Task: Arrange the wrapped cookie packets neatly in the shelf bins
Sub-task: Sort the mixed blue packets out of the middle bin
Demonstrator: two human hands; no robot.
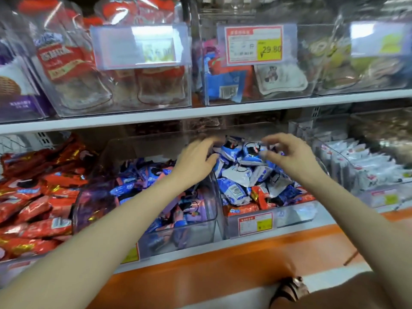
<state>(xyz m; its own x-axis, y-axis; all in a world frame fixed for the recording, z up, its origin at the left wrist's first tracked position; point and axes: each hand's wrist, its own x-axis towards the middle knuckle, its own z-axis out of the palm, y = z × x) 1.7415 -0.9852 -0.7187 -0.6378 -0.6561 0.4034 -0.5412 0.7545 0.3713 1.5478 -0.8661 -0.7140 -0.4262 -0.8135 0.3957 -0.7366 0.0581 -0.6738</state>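
Shop shelving, two tiers of clear bins w/ price tags up top. On the lower shelf, the centre bin holds a loose heap of blue-white cookie packets, a few red ones at its front edge. Left hand, fingers straight and spread, is over the wall shared w/ the next bin of purple-blue packets. Right hand is over the heap's back, fingers curled; blurred, can't tell if it pinches a packet. Red packets are at far left, white packets at right.
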